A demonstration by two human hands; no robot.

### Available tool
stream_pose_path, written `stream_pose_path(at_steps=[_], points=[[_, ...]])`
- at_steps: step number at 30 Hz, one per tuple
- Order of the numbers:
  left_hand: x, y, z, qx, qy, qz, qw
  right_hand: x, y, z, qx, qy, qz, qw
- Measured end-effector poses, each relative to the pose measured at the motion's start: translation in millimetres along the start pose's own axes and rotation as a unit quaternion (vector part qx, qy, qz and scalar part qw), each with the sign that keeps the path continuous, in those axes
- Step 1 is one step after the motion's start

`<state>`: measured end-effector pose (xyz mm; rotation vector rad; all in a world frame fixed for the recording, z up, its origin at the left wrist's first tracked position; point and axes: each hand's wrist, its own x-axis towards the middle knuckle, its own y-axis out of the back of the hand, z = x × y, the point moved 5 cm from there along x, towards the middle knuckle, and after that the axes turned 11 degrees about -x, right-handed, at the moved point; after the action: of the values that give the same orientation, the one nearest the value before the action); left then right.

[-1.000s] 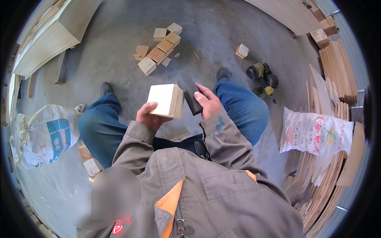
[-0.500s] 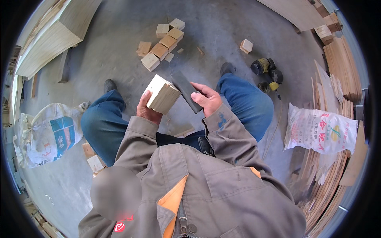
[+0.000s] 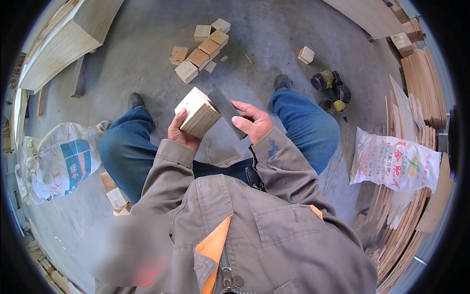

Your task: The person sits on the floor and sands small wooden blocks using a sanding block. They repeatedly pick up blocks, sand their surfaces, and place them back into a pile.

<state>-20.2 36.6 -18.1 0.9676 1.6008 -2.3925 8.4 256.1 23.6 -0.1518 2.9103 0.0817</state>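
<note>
My left hand [image 3: 183,131] is closed round the near left side of a pale plywood block [image 3: 199,113], whose layered edge faces right. In my right hand [image 3: 253,120] is a dark grey flat sanding block [image 3: 227,111], gripped along its right side with the thumb on top. The sanding block leans against or very close to the right edge of the plywood block; whether they touch I cannot tell. Both are held above the floor between my knees.
Several wooden blocks [image 3: 199,58] lie ahead on the concrete floor, and one more block [image 3: 306,55] sits to the right. Near it is a yellow and black power tool [image 3: 333,90] with a cord. Woven sacks [image 3: 396,159] and stacked boards [image 3: 426,88] flank me.
The plywood block has turned slightly, and the sanding block has shifted a little up along its edge. Both hands keep their holds. The whole view has tilted slightly.
</note>
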Motion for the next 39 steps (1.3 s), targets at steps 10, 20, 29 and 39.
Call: stream_pose_path(at_steps=[10,20,29,39], points=[[-9,-3,-5,0.058,0.072,0.049,0.994,0,1,3,-0.053,0.011,0.014,0.998],[-4,7,2,0.094,0.014,0.07,0.993,-12,-3,-19,-0.046,0.001,0.034,0.998],[-17,-6,-16,0.139,0.103,-0.038,0.984,33,-6,-3,-0.142,0.059,0.119,0.981],[-5,-1,8,0.02,0.022,0.051,0.998,-7,-16,-7,-0.235,0.113,0.078,0.962]])
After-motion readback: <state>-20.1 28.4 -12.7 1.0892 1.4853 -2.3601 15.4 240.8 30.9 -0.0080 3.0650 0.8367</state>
